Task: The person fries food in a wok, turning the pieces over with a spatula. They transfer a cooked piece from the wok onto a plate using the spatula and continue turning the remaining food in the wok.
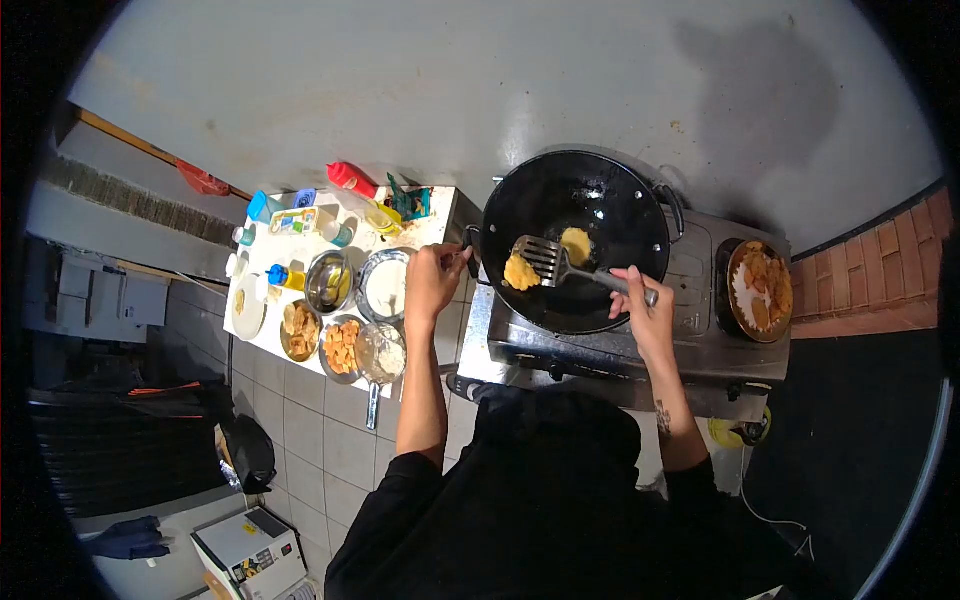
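Note:
A black wok (620, 200) stands on the stove, some oil shining inside it. My right hand (643, 312) is closed round the grey handle of a slotted spatula (542, 258), whose blade is over the wok's left half. One yellow fritter (520, 272) is at the blade's left edge; whether it rests on the blade or the wok I cannot tell. A second yellow piece (577, 245) lies in the wok just right of the blade. At the wok's left side my left hand (437, 275) has its fingers closed on the wok's loop handle (471, 250).
Right on the stove sits a plate of fried pieces (760, 290). A white table (262, 335) at left carries a bowl of white flour (386, 288), a bowl of orange cubes (342, 348), a strainer (380, 355) and several bottles. The grey wall (400, 90) rises behind the stove.

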Tool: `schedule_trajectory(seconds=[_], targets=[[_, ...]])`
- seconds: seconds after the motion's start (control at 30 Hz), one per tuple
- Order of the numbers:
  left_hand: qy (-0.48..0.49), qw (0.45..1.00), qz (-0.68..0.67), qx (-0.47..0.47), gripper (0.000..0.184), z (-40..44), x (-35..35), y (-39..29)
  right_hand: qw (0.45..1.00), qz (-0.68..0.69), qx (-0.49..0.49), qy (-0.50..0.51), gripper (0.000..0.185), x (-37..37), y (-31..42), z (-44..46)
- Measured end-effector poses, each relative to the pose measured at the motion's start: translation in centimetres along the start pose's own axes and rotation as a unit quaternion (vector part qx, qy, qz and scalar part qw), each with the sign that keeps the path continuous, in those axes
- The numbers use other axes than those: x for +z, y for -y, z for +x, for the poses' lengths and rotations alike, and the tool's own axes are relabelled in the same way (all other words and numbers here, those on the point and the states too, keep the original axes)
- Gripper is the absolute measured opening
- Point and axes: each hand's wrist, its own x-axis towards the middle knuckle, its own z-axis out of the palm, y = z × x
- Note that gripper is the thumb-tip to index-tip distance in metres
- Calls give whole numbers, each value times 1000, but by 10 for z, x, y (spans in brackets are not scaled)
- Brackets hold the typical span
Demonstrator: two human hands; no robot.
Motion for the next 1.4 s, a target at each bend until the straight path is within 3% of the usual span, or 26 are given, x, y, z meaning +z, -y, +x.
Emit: schedule_trajectory(seconds=[0.13, 0.37, 0.7, 0.77, 1.1, 1.23, 1.4], targets=[[13, 999, 32, -25, 28, -1, 0, -6, 999, -26, -7, 22, 36, -19, -5, -24], [-14, 998, 12, -58, 28, -3, 8, -4, 979, -126, -131, 95, 25, -53, -10, -56], [8, 997, 45, -59, 33, 1, 6, -5, 938, -233, -213, 142, 38, -61, -7, -89], [10, 996, 36, -79, 33, 3, 7, -4, 937, -239, -216, 134, 38, -56, -5, -95], [5, 1000, 0, -8, 35, 10, 8, 18, 944, -267, -172, 84, 39, -25, 8, -134], [48, 997, -51, -11, 32, 12, 5, 21, 950, -270, -151, 44, 38, -18, 2, -146], [32, 997, -71, -8, 34, 14, 12, 31, 942, -268, -204, -9, 34, -19, -14, -142]])
